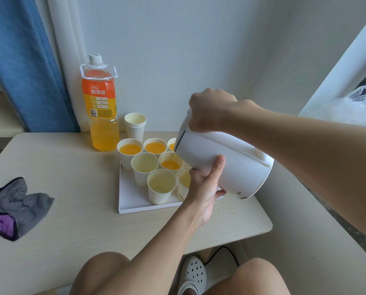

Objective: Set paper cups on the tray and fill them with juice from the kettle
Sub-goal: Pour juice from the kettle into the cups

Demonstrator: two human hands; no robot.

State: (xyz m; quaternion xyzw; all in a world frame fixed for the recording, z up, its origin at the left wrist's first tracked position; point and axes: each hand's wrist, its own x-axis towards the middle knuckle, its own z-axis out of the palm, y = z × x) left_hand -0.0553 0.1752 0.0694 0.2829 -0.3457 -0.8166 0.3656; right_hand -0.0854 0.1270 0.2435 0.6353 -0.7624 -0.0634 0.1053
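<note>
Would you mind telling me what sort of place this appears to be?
Probably a room in a home, perhaps a bedroom: a small table against a plain wall, a blue curtain beside it, and a clog below.

Smooth white plastic kettle point(224, 165), thin paper cups point(144, 167) with matt sides, flat white matt tray point(133, 201), pale wood-look tabletop point(82, 179), clear shiny plastic bottle point(100, 107), soft grey and purple cloth point(16, 206)
</note>
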